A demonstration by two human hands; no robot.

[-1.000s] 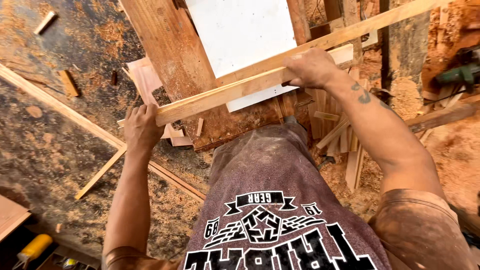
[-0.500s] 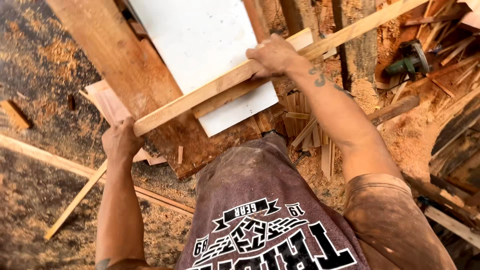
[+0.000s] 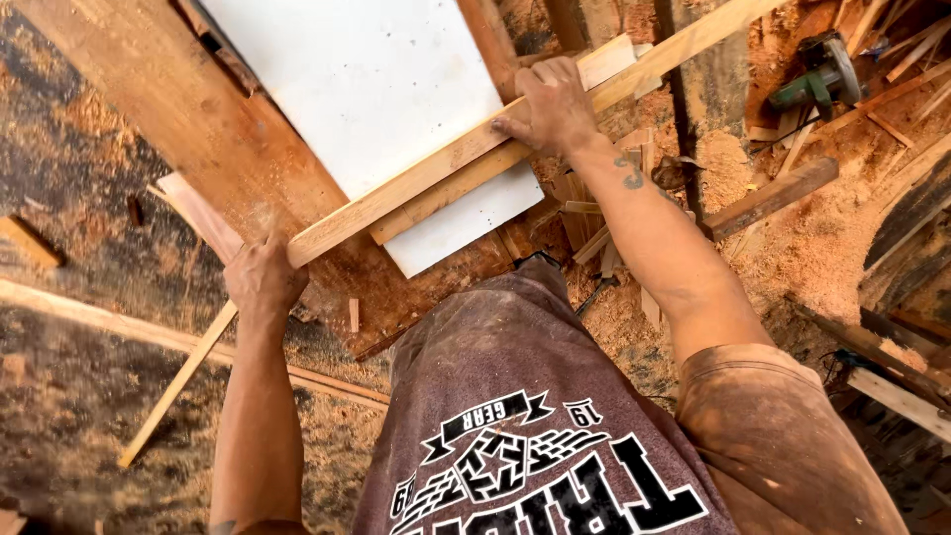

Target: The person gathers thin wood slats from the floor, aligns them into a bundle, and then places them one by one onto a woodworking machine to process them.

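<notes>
A long pale wooden strip (image 3: 416, 188) lies slantwise across a white panel (image 3: 367, 89) on a brown wooden bench (image 3: 198, 139). My left hand (image 3: 263, 277) grips the strip's near end at the bench edge. My right hand (image 3: 550, 104) presses down on the strip further along, fingers curled over it. A second, shorter strip (image 3: 451, 193) lies right against the first, under it on the near side.
A green circular saw (image 3: 817, 79) rests on the sawdust at the upper right. Offcuts and loose slats (image 3: 604, 238) lie below the bench. A thin stick (image 3: 173, 391) and a long batten (image 3: 109, 322) lie on the sawdust-covered floor at left.
The view has moved closer over the bench. Both hands have kept hold of the strip, which now lies further across the white panel.
</notes>
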